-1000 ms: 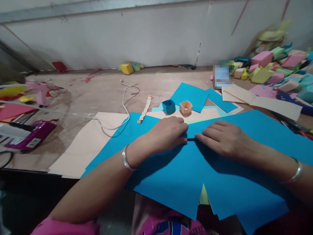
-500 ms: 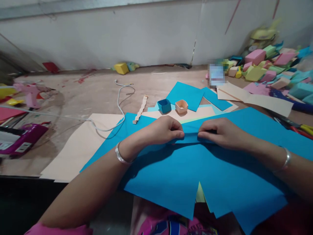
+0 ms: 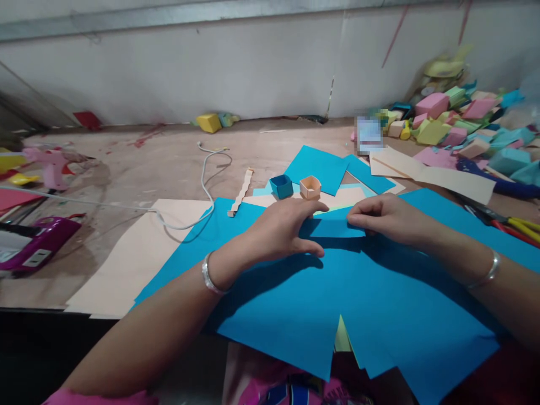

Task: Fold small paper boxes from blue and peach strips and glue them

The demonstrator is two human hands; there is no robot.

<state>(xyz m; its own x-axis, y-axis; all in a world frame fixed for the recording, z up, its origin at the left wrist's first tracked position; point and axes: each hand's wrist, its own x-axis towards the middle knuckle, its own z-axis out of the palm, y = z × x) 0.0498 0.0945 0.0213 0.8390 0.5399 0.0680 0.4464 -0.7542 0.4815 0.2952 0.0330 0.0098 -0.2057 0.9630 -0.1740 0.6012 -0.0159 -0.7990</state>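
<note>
Strip (image 3: 331, 229) of blue paper lies level between the two hands, over a blue sheet (image 3: 270, 315), with a dark shadow along its six o'clock edge. The right hand (image 3: 377, 215) pinches the strip's three o'clock end between thumb and curled forefinger; its other fingers are folded in. The left hand (image 3: 297, 230) is at the strip's nine o'clock end, its thumb and forefinger spread well apart, with the strip's end between them; whether it touches the strip I cannot tell. Each wrist wears a silvery bangle (image 3: 207, 275).

Clocked from the strip, a peach cup (image 3: 310, 188) stands at eleven, with a blue cup (image 3: 281, 187) just beside it at ten. Farther out at ten lie a wavy strip (image 3: 242, 192) and a pale cord (image 3: 203, 174). A peach sheet (image 3: 118, 267) reaches out at nine, and a purple box (image 3: 53, 239) sits beyond it. Paper shapes (image 3: 434, 132) heap up at two; a yellow-handled tool (image 3: 525, 226) rests at three. Toward six, the blue sheet's near edge has a pointed notch.
</note>
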